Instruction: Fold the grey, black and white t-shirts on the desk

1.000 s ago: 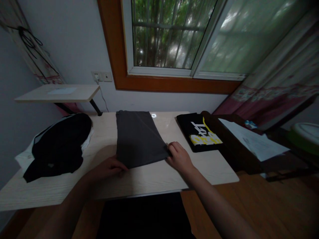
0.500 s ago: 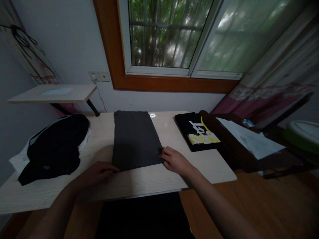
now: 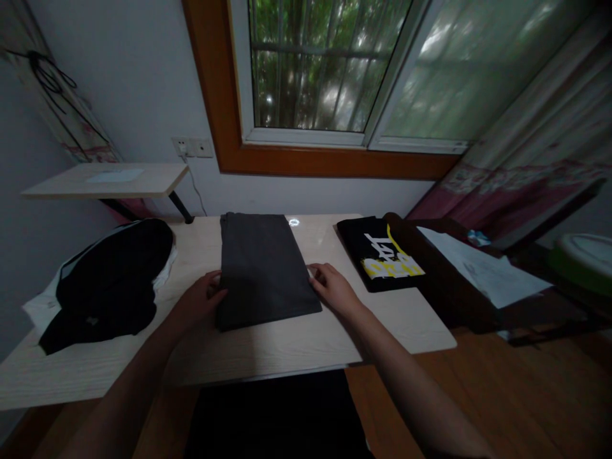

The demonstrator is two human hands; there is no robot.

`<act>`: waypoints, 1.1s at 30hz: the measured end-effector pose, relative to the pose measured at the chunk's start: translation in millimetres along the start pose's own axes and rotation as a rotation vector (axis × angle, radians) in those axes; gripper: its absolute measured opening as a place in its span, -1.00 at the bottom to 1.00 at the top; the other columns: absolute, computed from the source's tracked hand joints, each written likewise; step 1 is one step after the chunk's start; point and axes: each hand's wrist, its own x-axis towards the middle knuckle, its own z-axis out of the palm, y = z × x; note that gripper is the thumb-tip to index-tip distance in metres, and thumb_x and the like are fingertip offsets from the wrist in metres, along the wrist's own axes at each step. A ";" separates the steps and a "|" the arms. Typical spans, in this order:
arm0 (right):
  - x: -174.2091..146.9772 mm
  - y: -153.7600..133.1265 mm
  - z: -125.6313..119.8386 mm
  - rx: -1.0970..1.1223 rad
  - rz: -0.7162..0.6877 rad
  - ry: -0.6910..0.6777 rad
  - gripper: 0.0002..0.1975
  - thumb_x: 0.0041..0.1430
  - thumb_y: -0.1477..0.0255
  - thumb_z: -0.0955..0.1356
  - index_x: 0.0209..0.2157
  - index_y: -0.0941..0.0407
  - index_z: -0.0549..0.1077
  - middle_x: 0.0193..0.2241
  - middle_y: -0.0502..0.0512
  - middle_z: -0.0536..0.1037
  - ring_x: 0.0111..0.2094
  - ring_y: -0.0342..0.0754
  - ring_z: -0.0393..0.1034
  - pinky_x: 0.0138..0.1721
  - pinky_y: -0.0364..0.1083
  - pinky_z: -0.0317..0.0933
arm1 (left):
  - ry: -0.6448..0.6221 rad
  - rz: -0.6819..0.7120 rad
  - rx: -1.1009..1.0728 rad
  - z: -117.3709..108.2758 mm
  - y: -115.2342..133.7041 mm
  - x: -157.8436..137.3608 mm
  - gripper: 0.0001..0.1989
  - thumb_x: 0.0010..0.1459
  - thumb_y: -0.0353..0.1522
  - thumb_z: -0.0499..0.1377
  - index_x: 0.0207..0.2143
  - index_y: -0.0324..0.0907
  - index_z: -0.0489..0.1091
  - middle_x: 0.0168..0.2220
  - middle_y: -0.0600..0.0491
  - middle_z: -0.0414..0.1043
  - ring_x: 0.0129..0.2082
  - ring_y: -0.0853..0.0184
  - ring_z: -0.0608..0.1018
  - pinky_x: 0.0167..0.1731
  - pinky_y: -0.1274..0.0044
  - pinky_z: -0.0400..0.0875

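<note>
A folded dark grey garment (image 3: 265, 271) lies flat as a neat rectangle on the pale wooden table (image 3: 268, 357); the folds hide what kind of garment it is. My left hand (image 3: 203, 296) grips its left edge, thumb on top and fingers curled at the side. On the opposite edge, my right hand (image 3: 332, 287) pinches the cloth between thumb and fingers, a little above the near right corner.
A heap of black and white clothes (image 3: 109, 280) lies at the left. To the right is a folded black garment (image 3: 377, 255) with white and yellow print. A raised shelf (image 3: 157, 182) stands at the back left, and a dark chair-like piece bears a paper sheet (image 3: 482, 268).
Both hands have moved from the near corners up along the garment's side edges, away from me. The grey garment lies in nearly the same place.
</note>
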 end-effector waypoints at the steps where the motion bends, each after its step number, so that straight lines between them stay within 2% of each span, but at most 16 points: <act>1: 5.3 0.4 3.7 0.000 0.026 0.003 -0.64 0.32 0.37 0.35 0.12 0.08 0.46 -0.14 0.12 0.52 -0.20 -0.04 0.44 -0.06 -0.07 0.29 | 0.013 -0.012 -0.013 3.4 0.3 4.8 -0.28 0.18 -0.08 0.16 0.31 -0.20 0.19 -0.10 -0.08 0.54 -0.19 0.16 0.62 -0.15 0.36 0.48; 4: 20.3 0.4 13.5 0.013 0.092 -0.019 -0.54 0.28 0.35 0.39 0.19 0.07 0.39 -0.16 0.10 0.54 -0.20 -0.03 0.45 -0.09 -0.07 0.29 | 0.045 -0.070 0.009 10.1 2.8 17.3 -0.20 0.15 -0.11 0.20 0.37 -0.17 0.07 -0.15 -0.06 0.54 -0.23 0.15 0.62 -0.20 0.37 0.45; 7: 30.0 1.0 20.0 0.038 0.137 -0.101 -0.49 0.24 0.45 0.40 0.21 0.03 0.35 -0.29 0.01 0.55 -0.28 -0.05 0.45 -0.19 -0.11 0.26 | 0.038 -0.098 0.067 11.5 5.8 24.6 -0.18 0.14 -0.18 0.19 0.40 -0.15 0.02 -0.24 -0.01 0.55 -0.26 0.14 0.62 -0.23 0.39 0.42; 10: 31.2 4.4 21.3 0.102 0.147 -0.150 -0.55 0.17 0.53 0.40 0.10 0.06 0.42 -0.36 -0.04 0.52 -0.32 -0.08 0.42 -0.26 -0.15 0.23 | -0.021 -0.097 0.083 7.2 4.7 25.7 -0.17 0.13 -0.21 0.19 0.41 -0.17 0.00 -0.30 0.02 0.56 -0.29 0.14 0.62 -0.26 0.41 0.39; 12: 28.0 7.0 17.8 0.170 0.144 -0.217 -0.70 0.13 0.55 0.40 -0.07 0.10 0.50 -0.38 -0.03 0.53 -0.34 -0.09 0.41 -0.28 -0.16 0.22 | -0.065 -0.087 0.078 1.2 0.7 23.3 -0.18 0.11 -0.19 0.21 0.39 -0.17 0.06 -0.26 0.01 0.57 -0.26 0.14 0.62 -0.24 0.41 0.40; 15: 20.3 8.5 6.7 0.249 0.114 -0.415 -0.88 0.08 0.56 0.39 -0.31 0.13 0.55 -0.40 -0.01 0.54 -0.34 -0.11 0.41 -0.28 -0.16 0.22 | -0.158 -0.032 0.089 -10.4 -6.6 15.3 -0.31 0.07 -0.18 0.23 0.26 -0.12 0.28 -0.14 -0.01 0.56 -0.14 0.13 0.61 -0.13 0.39 0.41; 17: 14.8 7.6 -1.9 0.301 0.096 -0.576 -0.91 0.04 0.54 0.41 -0.37 0.14 0.58 -0.41 0.00 0.55 -0.35 -0.11 0.42 -0.27 -0.15 0.24 | -0.251 0.023 0.110 -18.4 -8.6 7.5 -0.42 0.07 -0.18 0.24 0.16 -0.08 0.40 -0.12 0.00 0.56 -0.12 0.13 0.59 -0.09 0.38 0.40; 20: 6.6 4.4 -11.0 0.400 0.111 -0.838 -0.91 -0.02 0.47 0.48 -0.39 0.13 0.63 -0.43 0.01 0.58 -0.36 -0.10 0.45 -0.26 -0.14 0.30 | -0.438 0.087 0.102 -28.3 -3.0 -6.1 -0.54 0.07 -0.19 0.24 0.05 -0.04 0.49 -0.11 0.02 0.57 -0.10 0.13 0.58 -0.07 0.39 0.40; 23: -0.3 0.2 -14.4 0.486 0.153 -1.082 -0.81 -0.08 0.36 0.54 -0.38 0.14 0.66 -0.44 0.03 0.61 -0.35 -0.08 0.49 -0.27 -0.13 0.34 | -0.603 0.109 0.069 -34.1 8.2 -18.7 -0.62 0.03 -0.20 0.27 -0.06 0.00 0.55 -0.08 0.04 0.59 -0.06 0.11 0.58 -0.05 0.39 0.42; 27: -2.8 -3.6 -18.9 0.512 0.181 -1.247 -0.71 -0.08 0.30 0.57 -0.30 0.16 0.66 -0.45 0.03 0.60 -0.44 -0.15 0.43 -0.39 -0.19 0.27 | -0.677 0.111 0.041 -36.9 13.4 -27.3 -0.64 0.04 -0.18 0.29 -0.07 0.03 0.58 -0.06 0.05 0.61 -0.03 0.11 0.59 -0.04 0.41 0.43; 29: -0.6 -3.0 -22.3 0.510 0.219 -1.266 -0.66 -0.02 0.28 0.54 -0.20 0.17 0.64 -0.45 0.01 0.59 -0.54 -0.21 0.34 -0.50 -0.22 0.19 | -0.667 0.093 0.046 -37.6 8.9 -26.5 -0.62 0.09 -0.14 0.27 -0.02 0.04 0.57 -0.03 0.05 0.60 -0.03 0.13 0.59 -0.02 0.41 0.42; 30: 1.2 -1.8 -23.4 0.519 0.238 -1.233 -0.63 0.03 0.26 0.52 -0.15 0.17 0.62 -0.45 0.01 0.57 -0.57 -0.22 0.30 -0.54 -0.22 0.16 | -0.647 0.080 0.056 -37.8 5.6 -24.7 -0.61 0.12 -0.11 0.26 -0.01 0.04 0.57 -0.03 0.04 0.60 -0.04 0.14 0.60 -0.03 0.41 0.42; 31: 3.3 -0.2 -23.8 0.532 0.249 -1.155 -0.62 0.08 0.25 0.49 -0.11 0.17 0.60 -0.43 0.00 0.56 -0.59 -0.23 0.27 -0.55 -0.22 0.15 | -0.616 0.068 0.068 -37.9 2.1 -22.1 -0.60 0.16 -0.07 0.23 0.01 0.03 0.56 -0.04 0.03 0.60 -0.06 0.15 0.60 -0.03 0.41 0.42; 33: 8.3 3.9 -20.9 0.542 0.240 -0.876 -0.61 0.16 0.24 0.44 -0.04 0.16 0.55 -0.40 0.00 0.53 -0.56 -0.22 0.28 -0.53 -0.20 0.18 | -0.490 0.042 0.093 -37.1 -4.8 -14.2 -0.54 0.19 -0.02 0.19 0.04 -0.01 0.53 -0.09 0.00 0.60 -0.11 0.15 0.61 -0.07 0.40 0.42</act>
